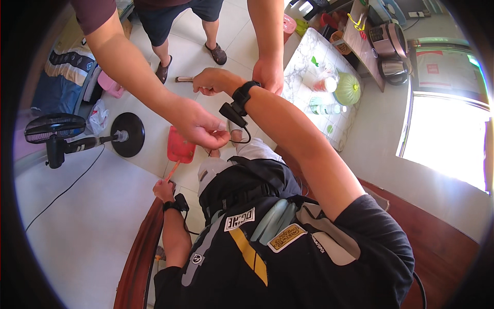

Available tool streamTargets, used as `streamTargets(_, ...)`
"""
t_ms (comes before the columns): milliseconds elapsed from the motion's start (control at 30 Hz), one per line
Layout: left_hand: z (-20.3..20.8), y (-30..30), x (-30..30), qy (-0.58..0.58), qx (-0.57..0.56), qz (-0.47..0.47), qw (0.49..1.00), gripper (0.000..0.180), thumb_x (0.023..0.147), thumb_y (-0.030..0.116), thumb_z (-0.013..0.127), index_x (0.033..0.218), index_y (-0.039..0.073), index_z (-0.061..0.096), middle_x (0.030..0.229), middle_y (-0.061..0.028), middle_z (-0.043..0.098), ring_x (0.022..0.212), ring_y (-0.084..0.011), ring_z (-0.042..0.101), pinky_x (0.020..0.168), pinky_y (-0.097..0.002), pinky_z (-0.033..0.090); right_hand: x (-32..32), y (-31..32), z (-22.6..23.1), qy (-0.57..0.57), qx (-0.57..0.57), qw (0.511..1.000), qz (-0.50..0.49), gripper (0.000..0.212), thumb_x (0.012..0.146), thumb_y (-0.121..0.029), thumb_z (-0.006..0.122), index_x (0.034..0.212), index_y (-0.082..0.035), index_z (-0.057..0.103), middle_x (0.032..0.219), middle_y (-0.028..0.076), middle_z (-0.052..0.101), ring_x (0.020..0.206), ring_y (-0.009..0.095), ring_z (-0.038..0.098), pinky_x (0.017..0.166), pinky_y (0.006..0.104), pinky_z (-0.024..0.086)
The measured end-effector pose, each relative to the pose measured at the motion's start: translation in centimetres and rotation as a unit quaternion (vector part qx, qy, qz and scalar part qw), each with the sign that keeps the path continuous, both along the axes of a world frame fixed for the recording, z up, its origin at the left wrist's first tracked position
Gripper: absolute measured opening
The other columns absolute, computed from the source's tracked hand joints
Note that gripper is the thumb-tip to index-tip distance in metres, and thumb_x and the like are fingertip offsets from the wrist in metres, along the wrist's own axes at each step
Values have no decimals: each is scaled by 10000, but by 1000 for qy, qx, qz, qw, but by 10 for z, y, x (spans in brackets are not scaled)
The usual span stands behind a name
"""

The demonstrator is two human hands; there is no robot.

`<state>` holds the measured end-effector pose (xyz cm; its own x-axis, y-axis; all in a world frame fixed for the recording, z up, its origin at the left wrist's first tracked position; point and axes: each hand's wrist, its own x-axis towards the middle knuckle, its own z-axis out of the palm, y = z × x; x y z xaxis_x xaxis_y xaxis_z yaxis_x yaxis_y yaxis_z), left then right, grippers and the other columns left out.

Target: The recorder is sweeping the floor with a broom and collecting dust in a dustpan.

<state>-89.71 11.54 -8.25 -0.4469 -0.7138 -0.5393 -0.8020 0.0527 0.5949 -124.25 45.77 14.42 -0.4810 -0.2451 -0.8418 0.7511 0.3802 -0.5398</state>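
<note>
My left hand [164,190] is closed round the orange handle of a red dustpan [180,148], which is low by the tiled floor. My right hand [210,82] is stretched forward, its fingers wrapped round a slim stick [184,79] with a brown and pale end. The rest of that stick is hidden. Another person stands facing me. One of that person's hands [203,126] is just beside the small black device [234,114] strapped to my right wrist, its fingers bent. The person's other hand [268,74] is behind my right forearm, partly covered by it.
A black fan [55,135] on a round base stands at the left, its cord trailing, near a white plastic bag [98,117]. A marble-patterned table [303,59] at right bears bottles, a cup and a green ribbed container [348,89]. Dark red wooden furniture [138,252] flanks me.
</note>
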Motion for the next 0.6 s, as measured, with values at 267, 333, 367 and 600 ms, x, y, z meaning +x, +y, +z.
streamTargets(267, -2, 3, -6, 10, -8, -9, 1000, 275, 845, 15, 644, 1083, -121, 666, 879, -205, 705, 634, -246, 695, 519, -313, 604, 0, -2, 0, 9, 18, 999, 30, 108, 813, -24, 694, 745, -18, 611, 672, 30, 536, 513, 111, 481, 419, 236, 389)
streamTargets(333, -3, 2, -4, 12, -7, -2, 1000, 268, 848, 14, 633, 1079, -114, 672, 862, -201, 706, 625, -243, 693, 519, -313, 602, -5, -7, -2, 12, 34, 998, 48, 102, 811, -32, 693, 743, -14, 619, 675, 38, 544, 523, 118, 486, 424, 249, 394)
streamTargets(367, -3, 1, -2, 17, -6, 1, 1000, 266, 846, 17, 639, 1075, -113, 675, 850, -198, 706, 622, -243, 693, 517, -312, 599, -6, -11, -3, 15, 50, 996, 67, 99, 810, -40, 691, 741, -9, 627, 678, 46, 553, 532, 124, 490, 430, 262, 399)
streamTargets(600, 4, 4, -1, -3, -21, -2, 1000, 284, 841, 30, 662, 1077, -127, 668, 874, -196, 706, 630, -253, 698, 516, -322, 600, -12, -18, 5, 46, 52, 988, 136, 39, 803, -39, 647, 769, -18, 644, 755, 61, 559, 640, 129, 537, 499, 270, 444)
